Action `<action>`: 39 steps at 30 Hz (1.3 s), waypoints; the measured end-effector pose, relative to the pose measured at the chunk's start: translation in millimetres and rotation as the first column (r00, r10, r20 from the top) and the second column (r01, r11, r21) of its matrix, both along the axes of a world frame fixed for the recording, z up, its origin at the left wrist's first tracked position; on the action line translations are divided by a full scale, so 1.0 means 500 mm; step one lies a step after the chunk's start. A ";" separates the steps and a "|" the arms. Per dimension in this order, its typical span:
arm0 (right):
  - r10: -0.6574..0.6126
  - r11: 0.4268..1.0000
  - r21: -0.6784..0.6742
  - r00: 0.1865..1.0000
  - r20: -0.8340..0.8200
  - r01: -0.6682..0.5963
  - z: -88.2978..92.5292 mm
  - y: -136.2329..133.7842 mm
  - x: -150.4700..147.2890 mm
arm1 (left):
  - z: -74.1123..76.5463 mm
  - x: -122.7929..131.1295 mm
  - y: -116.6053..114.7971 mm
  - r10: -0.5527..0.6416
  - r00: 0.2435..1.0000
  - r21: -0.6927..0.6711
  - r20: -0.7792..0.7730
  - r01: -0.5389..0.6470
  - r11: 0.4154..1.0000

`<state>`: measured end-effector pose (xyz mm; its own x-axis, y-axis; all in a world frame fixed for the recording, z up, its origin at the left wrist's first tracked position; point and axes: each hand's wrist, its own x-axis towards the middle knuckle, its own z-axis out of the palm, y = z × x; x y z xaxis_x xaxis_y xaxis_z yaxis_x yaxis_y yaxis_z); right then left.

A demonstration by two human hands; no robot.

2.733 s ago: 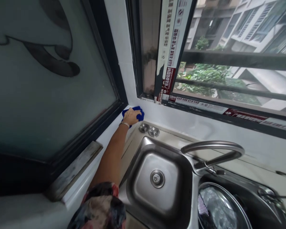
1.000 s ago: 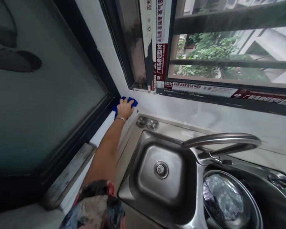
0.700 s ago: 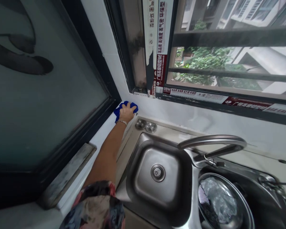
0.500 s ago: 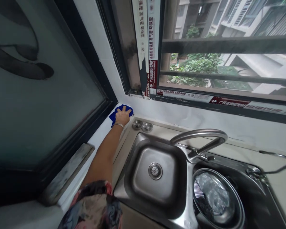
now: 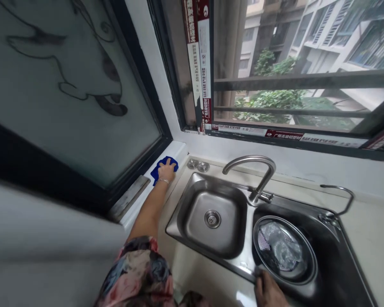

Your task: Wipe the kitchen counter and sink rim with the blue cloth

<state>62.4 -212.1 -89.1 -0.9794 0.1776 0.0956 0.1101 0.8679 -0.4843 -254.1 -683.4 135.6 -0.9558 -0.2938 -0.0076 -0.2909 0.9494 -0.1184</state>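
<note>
My left hand (image 5: 167, 171) presses a crumpled blue cloth (image 5: 156, 172) onto the white ledge (image 5: 176, 150) beside the sink, fingers spread over it. A bracelet circles that wrist. Low in the picture, my right hand (image 5: 269, 292) is at the front rim of the steel sink (image 5: 208, 261), close to the metal pot (image 5: 311, 273) in the right basin. Only part of this hand shows, and whether its fingers grip anything is unclear. Inside the pot lie a perforated strainer (image 5: 264, 241) and clear crumpled plastic (image 5: 283, 245).
A curved faucet (image 5: 256, 160) rises behind the sink, and a thin metal spout (image 5: 347, 192) stands to its right. Two drain strainers (image 5: 198, 165) sit at the back left corner. A dark-framed frosted panel (image 5: 115, 140) flanks the ledge, with a grey slab (image 5: 131, 198) below.
My left hand has drawn the blue cloth back along the ledge, away from the window corner. My right hand has come into view at the sink's front rim. The view has shifted.
</note>
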 end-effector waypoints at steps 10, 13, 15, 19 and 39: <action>0.080 0.992 -0.089 0.995 -0.064 -0.086 -0.004 -0.004 0.000 | 0.007 0.156 0.031 0.152 0.988 -0.027 -0.030 -0.152 0.988; 0.094 0.986 -0.125 0.990 -0.101 -0.106 -0.005 -0.001 0.003 | 0.013 0.173 0.034 0.171 0.985 -0.024 -0.039 -0.172 0.985; 0.104 0.982 -0.142 0.984 -0.143 -0.124 -0.005 0.001 0.004 | 0.020 0.175 0.033 0.171 0.984 -0.021 -0.038 -0.172 0.985; 0.111 0.981 -0.134 0.970 -0.214 -0.142 -0.008 0.002 0.003 | 0.033 0.171 0.017 0.110 0.993 -0.029 -0.035 -0.111 0.993; 0.105 0.994 0.037 0.994 -0.007 -0.105 0.002 0.008 0.027 | -0.040 0.014 -0.010 -0.136 0.987 -0.050 -0.088 0.132 0.990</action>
